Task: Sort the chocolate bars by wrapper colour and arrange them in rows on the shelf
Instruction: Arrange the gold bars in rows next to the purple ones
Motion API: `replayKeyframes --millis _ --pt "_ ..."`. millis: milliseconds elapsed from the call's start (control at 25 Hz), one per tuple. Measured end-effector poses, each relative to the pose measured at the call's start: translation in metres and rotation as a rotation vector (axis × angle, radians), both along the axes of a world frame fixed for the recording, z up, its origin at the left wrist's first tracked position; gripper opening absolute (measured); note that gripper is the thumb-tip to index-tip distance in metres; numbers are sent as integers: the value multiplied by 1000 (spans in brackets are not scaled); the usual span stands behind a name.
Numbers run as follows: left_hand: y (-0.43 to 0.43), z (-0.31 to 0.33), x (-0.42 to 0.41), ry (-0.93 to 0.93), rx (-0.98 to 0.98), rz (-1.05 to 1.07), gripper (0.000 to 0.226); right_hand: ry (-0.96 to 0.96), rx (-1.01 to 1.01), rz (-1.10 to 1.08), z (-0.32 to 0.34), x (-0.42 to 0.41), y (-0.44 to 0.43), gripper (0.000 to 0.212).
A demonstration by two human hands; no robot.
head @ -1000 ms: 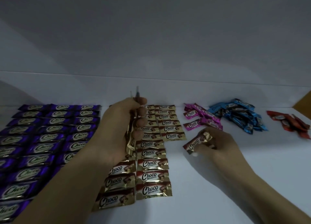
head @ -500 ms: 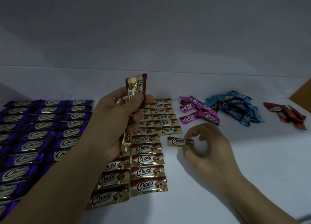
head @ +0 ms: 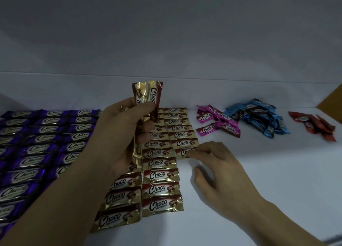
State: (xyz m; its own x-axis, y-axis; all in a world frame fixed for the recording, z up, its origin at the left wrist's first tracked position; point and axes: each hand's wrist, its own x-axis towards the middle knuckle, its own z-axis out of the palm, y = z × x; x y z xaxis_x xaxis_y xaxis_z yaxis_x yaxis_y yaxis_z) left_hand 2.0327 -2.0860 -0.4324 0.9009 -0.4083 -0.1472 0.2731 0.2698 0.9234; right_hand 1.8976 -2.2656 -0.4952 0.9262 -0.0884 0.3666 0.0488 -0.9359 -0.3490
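My left hand (head: 122,131) grips a bunch of gold-and-brown chocolate bars (head: 148,96), their ends sticking up above my fingers. Gold bars lie in rows (head: 161,175) on the white shelf (head: 277,171) below it. My right hand (head: 216,170) touches one gold bar (head: 183,152) with its fingertips; that bar lies flat at the near end of the rightmost gold row. Purple bars (head: 40,147) fill neat rows on the left.
Loose heaps lie at the back right: pink bars (head: 216,122), blue bars (head: 259,118) and red bars (head: 314,125). The shelf's back wall (head: 185,42) rises behind them. A brown side panel (head: 333,99) shows at the far right.
My right hand carried a gold bar left and set it flat at the end of the right gold row. My left hand rose, showing the tops of its bars.
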Motion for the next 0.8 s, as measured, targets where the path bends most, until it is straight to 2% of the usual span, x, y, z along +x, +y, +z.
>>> replayKeyframes --millis 240,320,440,480,680,760,800 --pt "0 -5 -1 -168 136 -24 7 -28 -25 -4 -4 0 -1 39" --pt "0 -6 -2 -244 193 -36 7 -72 158 -49 6 1 0 34" --pt "-1 -5 -6 -331 274 -122 10 -79 770 -7 36 21 -2 28" --pt "-1 -5 -6 -356 304 -155 12 -33 892 16 44 31 -2 27" --pt "0 -2 -8 -365 381 -200 11 93 1028 82 58 40 -5 20" --pt "-1 -4 -2 -268 320 -155 15 92 1049 15 55 21 -12 10" --pt "-1 -4 1 -246 298 -144 20 83 1037 -57 52 11 -18 12"
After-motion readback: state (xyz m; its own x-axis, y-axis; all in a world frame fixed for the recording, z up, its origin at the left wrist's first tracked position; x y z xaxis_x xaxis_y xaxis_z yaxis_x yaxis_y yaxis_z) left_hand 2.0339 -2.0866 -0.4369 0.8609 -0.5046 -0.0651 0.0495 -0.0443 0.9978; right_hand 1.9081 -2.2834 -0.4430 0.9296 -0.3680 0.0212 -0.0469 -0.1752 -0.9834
